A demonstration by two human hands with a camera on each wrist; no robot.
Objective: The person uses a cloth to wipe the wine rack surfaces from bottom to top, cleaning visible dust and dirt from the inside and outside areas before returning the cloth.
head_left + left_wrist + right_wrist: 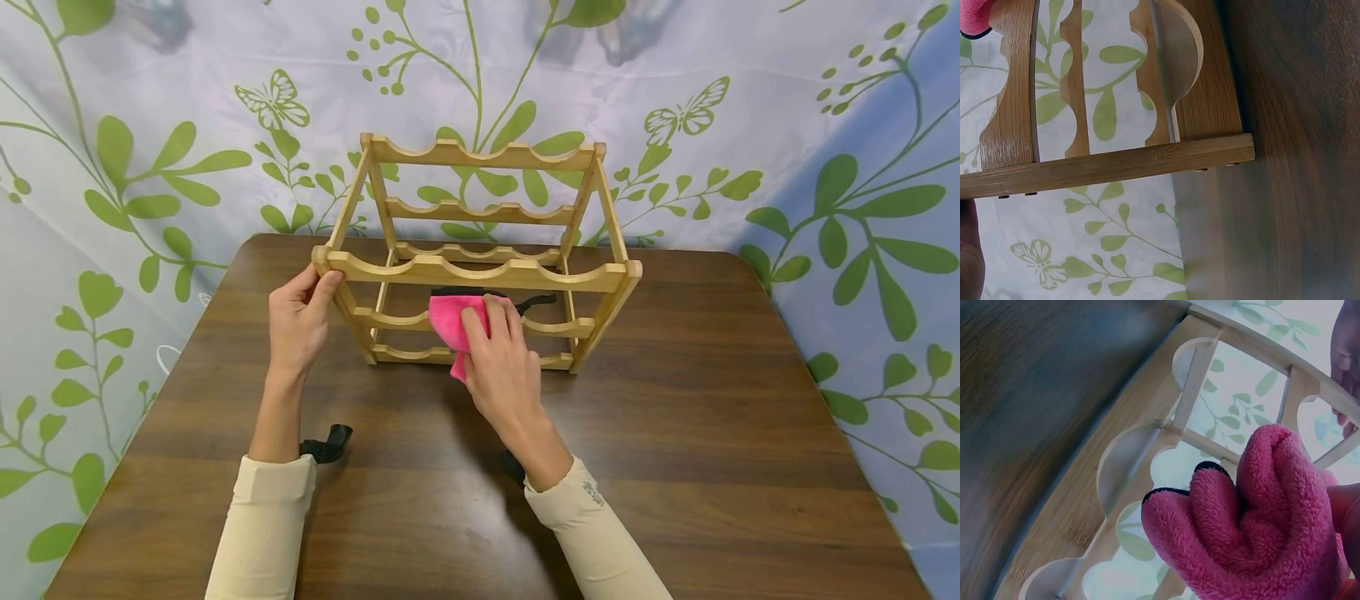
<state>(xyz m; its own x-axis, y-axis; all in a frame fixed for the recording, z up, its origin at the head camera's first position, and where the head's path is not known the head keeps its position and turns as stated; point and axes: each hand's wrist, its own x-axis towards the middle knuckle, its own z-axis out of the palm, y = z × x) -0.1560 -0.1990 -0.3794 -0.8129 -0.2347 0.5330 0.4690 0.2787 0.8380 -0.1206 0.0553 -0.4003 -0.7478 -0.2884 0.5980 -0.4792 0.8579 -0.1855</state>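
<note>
A light wooden rack [420,268] with scalloped rails stands upright on the brown table. With thumb and fingers, my left hand [300,321] grips its front upper left corner; in the left wrist view only part of that hand [969,265] shows, below a side post [1116,165]. My right hand [504,367] holds a bunched pink fluffy cloth [448,321] with dark edging at the rack's front, just below the upper front rail. Folds of the cloth [1260,525] fill the right wrist view, hiding part of the rack. Whether it touches a rail I cannot tell.
The brown wooden table [712,400] extends around the rack. Behind and beside it hangs a pale curtain [315,50] printed with green leaves and butterflies. Black pieces, one by the left wrist [327,446], sit near both forearms.
</note>
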